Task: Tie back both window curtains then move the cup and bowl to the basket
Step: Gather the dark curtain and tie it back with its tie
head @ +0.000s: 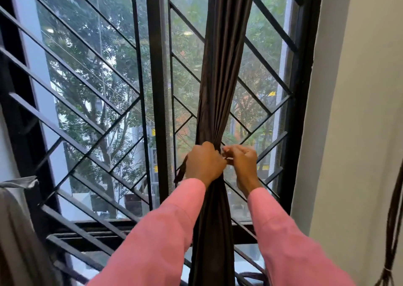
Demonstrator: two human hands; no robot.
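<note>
A dark brown curtain hangs gathered into a narrow bunch in front of the right half of the window. My left hand is closed around the bunch at its pinched waist. A dark strip of tie-back dangles from under that hand on its left side. My right hand is just right of the bunch, fingertips pinched on something small at the tie point; what it pinches is hidden. Both arms wear pink sleeves. A grey curtain shows at the lower left edge. Cup, bowl and basket are out of view.
The window has a black frame and diagonal black grille bars, with trees outside. A cream wall stands to the right. Dark cords hang at the far right edge.
</note>
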